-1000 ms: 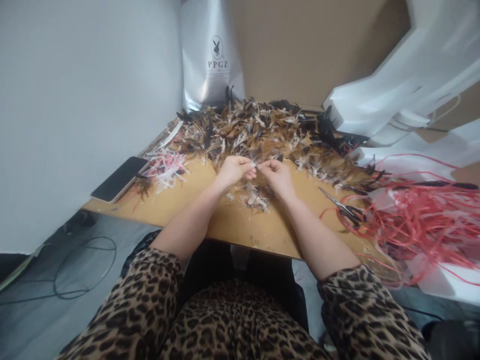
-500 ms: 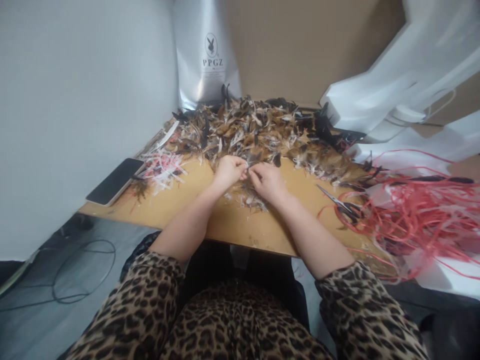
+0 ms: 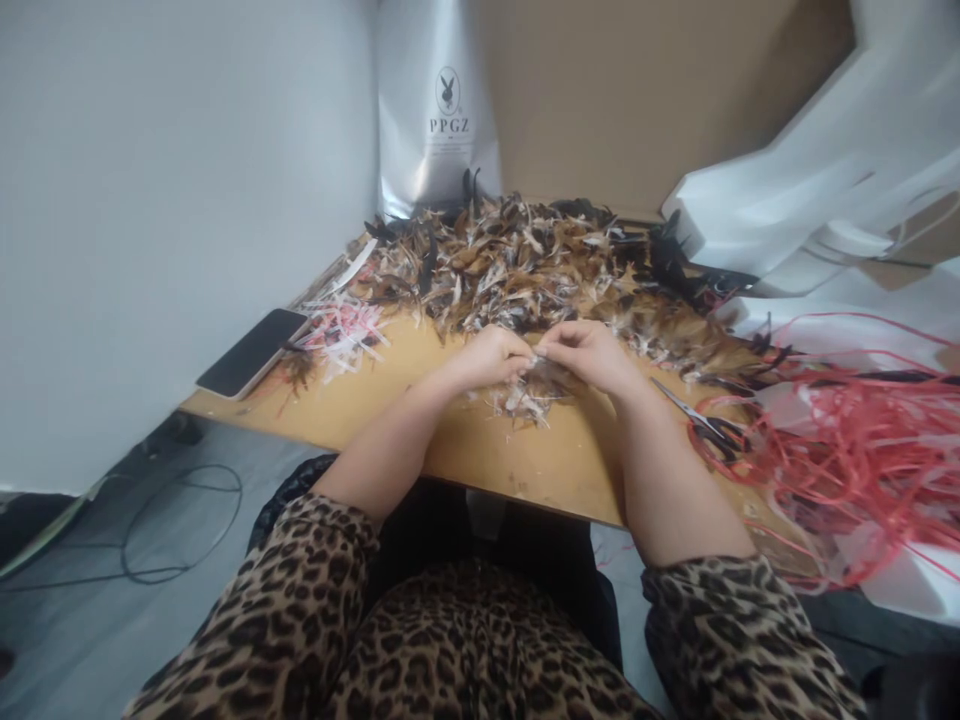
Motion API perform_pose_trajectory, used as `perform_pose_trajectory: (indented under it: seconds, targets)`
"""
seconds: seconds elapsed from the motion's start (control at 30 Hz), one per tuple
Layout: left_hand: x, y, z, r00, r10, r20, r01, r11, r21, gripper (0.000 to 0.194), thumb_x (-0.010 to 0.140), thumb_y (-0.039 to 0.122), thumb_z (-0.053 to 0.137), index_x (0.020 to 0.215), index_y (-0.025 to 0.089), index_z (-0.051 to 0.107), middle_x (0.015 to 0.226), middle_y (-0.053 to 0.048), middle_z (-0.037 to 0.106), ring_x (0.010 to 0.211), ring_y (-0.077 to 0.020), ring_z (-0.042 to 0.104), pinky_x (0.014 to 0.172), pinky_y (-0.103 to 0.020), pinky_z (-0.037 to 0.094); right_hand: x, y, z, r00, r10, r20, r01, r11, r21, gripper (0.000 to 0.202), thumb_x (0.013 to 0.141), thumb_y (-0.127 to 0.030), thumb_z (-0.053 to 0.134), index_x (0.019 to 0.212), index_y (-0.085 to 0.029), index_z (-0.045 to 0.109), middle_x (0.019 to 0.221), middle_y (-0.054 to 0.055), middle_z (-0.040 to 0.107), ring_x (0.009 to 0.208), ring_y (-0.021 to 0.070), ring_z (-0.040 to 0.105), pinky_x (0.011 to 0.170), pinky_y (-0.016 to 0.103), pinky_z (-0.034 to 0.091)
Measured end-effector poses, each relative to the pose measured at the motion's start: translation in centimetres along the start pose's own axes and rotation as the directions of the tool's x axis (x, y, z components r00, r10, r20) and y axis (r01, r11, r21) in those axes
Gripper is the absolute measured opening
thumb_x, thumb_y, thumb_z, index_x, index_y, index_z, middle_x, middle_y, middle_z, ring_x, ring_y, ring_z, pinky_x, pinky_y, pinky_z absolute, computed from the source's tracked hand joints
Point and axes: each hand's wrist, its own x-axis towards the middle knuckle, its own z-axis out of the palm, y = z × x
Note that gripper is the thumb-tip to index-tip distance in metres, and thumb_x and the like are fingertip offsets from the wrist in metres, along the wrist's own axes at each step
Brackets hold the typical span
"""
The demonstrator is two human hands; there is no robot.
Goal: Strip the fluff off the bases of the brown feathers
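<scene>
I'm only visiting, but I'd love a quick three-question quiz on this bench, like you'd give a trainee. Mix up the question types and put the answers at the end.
1. Multiple choice: how are the bare left hand and bare right hand held?
A) Palms up, wide open
B) Fingers pinched, fingertips close together
C) Far apart, fingers spread
2. True or false: the flat phone with a black screen lies toward the left end of the tan wooden table.
3. Which tool lies between the right forearm and the tangled heap of red plastic strips?

Key:
1. B
2. True
3. Metal scissors with dark handles
</scene>
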Motion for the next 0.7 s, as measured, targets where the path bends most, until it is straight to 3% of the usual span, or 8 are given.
perform_pose_trajectory:
  seconds: [0.07, 0.13, 0.2, 0.3, 0.4, 0.5, 0.6, 0.7]
  targets:
    - [-0.1, 0.2, 0.2, 0.999, -0.049, -0.005, 0.047, 0.979, -0.196, 0.011, 0.077, 0.016, 0.06, 0.072, 0.014, 0.069, 0.06, -0.003, 0.065, 0.051, -0.0103, 0.06, 0.053, -0.02, 0.046, 0.1, 0.2, 0.1, 0.991, 0.131, 0.021, -0.132, 0.964, 0.23, 0.026, 0.059, -0.039, 0.076, 0.065, -0.017, 0.065, 0.061, 0.001, 0.062, 0.056, 0.0119, 0.051, 0.056, 0.027, 0.04]
    - [0.0, 0.3, 0.2, 0.996, -0.078, -0.044, 0.057, 0.932, -0.358, 0.009, 0.076, 0.018, 0.063, 0.073, 0.011, 0.069, 0.06, -0.004, 0.065, 0.051, -0.0108, 0.061, 0.052, -0.021, 0.047, 0.4, 0.4, 0.8, 0.982, 0.189, 0.007, -0.173, 0.881, 0.441, 0.03, 0.053, -0.039, 0.079, 0.063, -0.018, 0.061, 0.058, 0.0, 0.059, 0.053, 0.0114, 0.049, 0.052, 0.026, 0.038]
    - [0.2, 0.3, 0.1, 0.987, -0.12, -0.11, 0.055, 0.879, -0.473, 0.012, 0.075, 0.02, 0.066, 0.069, 0.009, 0.067, 0.058, -0.004, 0.064, 0.048, -0.009, 0.06, 0.051, -0.02, 0.047, 0.7, 0.4, 1.8, 0.977, 0.203, -0.063, -0.128, 0.799, 0.588, 0.033, 0.051, -0.036, 0.08, 0.063, -0.019, 0.055, 0.055, -0.003, 0.053, 0.049, 0.0086, 0.043, 0.047, 0.023, 0.031]
    - [0.7, 0.0, 0.0, 0.945, -0.242, -0.218, 0.061, 0.788, -0.612, 0.012, 0.076, 0.019, 0.067, 0.069, 0.009, 0.066, 0.058, -0.002, 0.064, 0.048, -0.0051, 0.057, 0.051, -0.016, 0.045, 1.0, 0.3, 3.3, 0.963, 0.229, -0.144, -0.084, 0.76, 0.645, 0.033, 0.052, -0.036, 0.079, 0.063, -0.019, 0.053, 0.05, -0.007, 0.044, 0.045, 0.0059, 0.034, 0.046, 0.022, 0.027]
    - [1.1, -0.5, 0.1, 0.903, -0.348, -0.251, 0.075, 0.703, -0.707, 0.008, 0.075, 0.015, 0.068, 0.073, 0.008, 0.065, 0.06, -0.001, 0.065, 0.048, -0.0039, 0.057, 0.05, -0.014, 0.045, 1.1, 0.3, 4.4, 0.936, 0.232, -0.263, -0.058, 0.841, 0.538, 0.029, 0.058, -0.039, 0.075, 0.066, -0.019, 0.056, 0.049, -0.007, 0.045, 0.046, 0.0062, 0.034, 0.047, 0.022, 0.027]
    - [1.3, -0.6, 0.2, 0.881, -0.403, -0.247, 0.115, 0.689, -0.715, 0.006, 0.075, 0.012, 0.066, 0.071, 0.007, 0.065, 0.058, -0.002, 0.064, 0.047, -0.0046, 0.058, 0.05, -0.015, 0.045, 0.9, 0.7, 5.0, 0.932, 0.16, -0.326, -0.035, 0.934, 0.356, 0.025, 0.065, -0.04, 0.069, 0.069, -0.018, 0.058, 0.057, -0.003, 0.055, 0.05, 0.0076, 0.041, 0.05, 0.022, 0.031]
    - [1.4, -0.8, 0.3, 0.867, -0.41, -0.282, 0.16, 0.767, -0.622, 0.009, 0.078, 0.009, 0.061, 0.069, 0.008, 0.064, 0.055, -0.001, 0.062, 0.046, -0.0062, 0.058, 0.049, -0.017, 0.046, 0.6, 1.1, 5.2, 0.932, 0.009, -0.363, 0.022, 0.996, 0.081, 0.019, 0.074, -0.036, 0.061, 0.07, -0.017, 0.059, 0.063, 0.0, 0.06, 0.056, 0.0101, 0.048, 0.056, 0.024, 0.037]
    - [1.3, -1.2, 0.2, 0.878, -0.359, -0.318, 0.22, 0.891, -0.397, 0.015, 0.079, 0.009, 0.056, 0.068, 0.009, 0.065, 0.053, -0.001, 0.06, 0.046, -0.0075, 0.057, 0.049, -0.019, 0.046, 0.3, 1.0, 4.7, 0.934, -0.213, -0.288, 0.121, 0.944, -0.306, 0.015, 0.08, -0.026, 0.055, 0.071, -0.016, 0.061, 0.068, 0.003, 0.062, 0.063, 0.0132, 0.052, 0.063, 0.027, 0.039]
